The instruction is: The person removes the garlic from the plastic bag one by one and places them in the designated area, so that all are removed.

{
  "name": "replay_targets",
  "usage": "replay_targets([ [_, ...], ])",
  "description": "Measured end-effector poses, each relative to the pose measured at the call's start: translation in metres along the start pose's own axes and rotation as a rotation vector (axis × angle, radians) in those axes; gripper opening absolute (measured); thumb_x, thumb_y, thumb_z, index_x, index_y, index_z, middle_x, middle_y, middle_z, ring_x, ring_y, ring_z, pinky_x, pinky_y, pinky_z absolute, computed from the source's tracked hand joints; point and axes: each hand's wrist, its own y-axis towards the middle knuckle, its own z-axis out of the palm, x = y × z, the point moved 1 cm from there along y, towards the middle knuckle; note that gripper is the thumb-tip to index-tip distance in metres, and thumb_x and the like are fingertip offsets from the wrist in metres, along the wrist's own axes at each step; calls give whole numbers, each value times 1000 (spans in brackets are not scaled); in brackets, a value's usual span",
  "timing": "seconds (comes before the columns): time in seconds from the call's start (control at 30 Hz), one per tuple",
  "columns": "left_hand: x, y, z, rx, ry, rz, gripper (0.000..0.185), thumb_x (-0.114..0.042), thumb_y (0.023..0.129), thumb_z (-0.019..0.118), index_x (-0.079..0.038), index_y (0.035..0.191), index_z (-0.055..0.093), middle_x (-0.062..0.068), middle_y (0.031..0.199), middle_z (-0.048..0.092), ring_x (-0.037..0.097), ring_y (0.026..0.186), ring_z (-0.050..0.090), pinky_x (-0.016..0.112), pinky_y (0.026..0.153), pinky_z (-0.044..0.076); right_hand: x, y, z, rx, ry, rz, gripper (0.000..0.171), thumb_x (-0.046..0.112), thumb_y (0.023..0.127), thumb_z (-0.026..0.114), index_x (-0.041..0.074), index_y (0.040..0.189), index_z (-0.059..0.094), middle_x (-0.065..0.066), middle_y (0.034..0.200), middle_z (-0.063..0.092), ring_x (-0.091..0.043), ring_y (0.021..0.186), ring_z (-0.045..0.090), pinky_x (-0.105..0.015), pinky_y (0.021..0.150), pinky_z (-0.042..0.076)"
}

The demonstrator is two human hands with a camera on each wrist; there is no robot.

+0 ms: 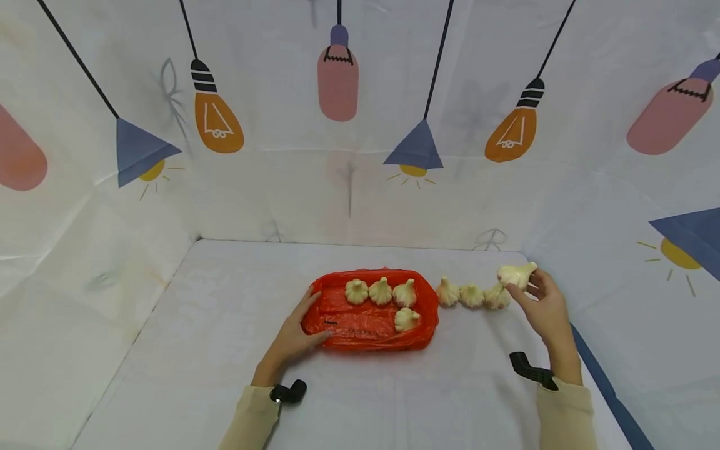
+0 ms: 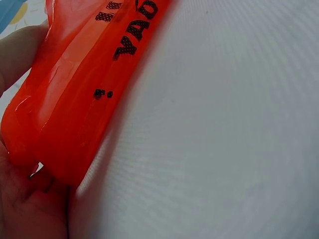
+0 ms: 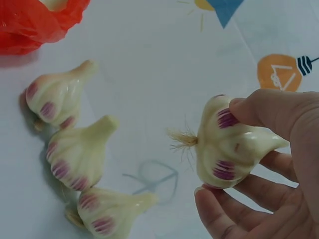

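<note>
While the left hand [image 1: 298, 337] rests with straight fingers against the near corner of the red bag [image 1: 371, 325], steadying it on the surface [image 1: 225, 350], the right hand [image 1: 545, 309] grips one garlic bulb [image 1: 516, 274] off the cloth, root end showing. Carrying it well likely means a light fingertip hold, clearing the three bulbs [image 1: 471, 295] lined up just beside the bag, and setting it by the four bulbs [image 1: 380, 291] already inside, with the bag pinned flat

red bag [image 2: 75, 99], partial black letters "YAO"
</note>
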Motion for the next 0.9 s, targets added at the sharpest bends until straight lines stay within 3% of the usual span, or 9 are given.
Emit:
replay_targets([
  [0.13, 0, 0, 0, 6, -3, -2, 96, -36, 82, 87, -27, 162, 34, -9, 173, 14, 29, 161, 14, 63, 125, 21, -7, -2, -4, -37, 14, 8, 71, 25, 99, 69, -5, 154, 37, -32, 146, 48, 14, 102, 42, 0, 75, 41],
  [0.33, 0, 0, 0, 3, -9, 0, 96, -35, 82, 87, -27, 162, 35, -8, 173, 14, 30, 161, 14, 64, 124, 20, -16, -3, -10, -64, -1, 29, 70, 25, 98, 70, -6, 153, 39, -32, 143, 49, 18, 96, 43, 0, 72, 41],
  [0.77, -1, 1, -1, 8, -3, -21, 96, -37, 82, 87, -30, 161, 34, -10, 173, 14, 30, 161, 14, 64, 124, 22, -36, -3, -9, -54, -31, 109, 72, 28, 97, 72, -4, 153, 40, -32, 148, 50, 12, 99, 42, 0, 70, 40],
  [0.9, -1, 2, -1, 8, -1, -20, 96, -37, 82, 87, -29, 162, 34, -10, 173, 14, 30, 161, 14, 64, 124, 21, -42, -3, -8, -44, -54, 124, 73, 30, 97, 72, -5, 153, 39, -33, 148, 49, -10, 108, 54, 0, 68, 39],
])
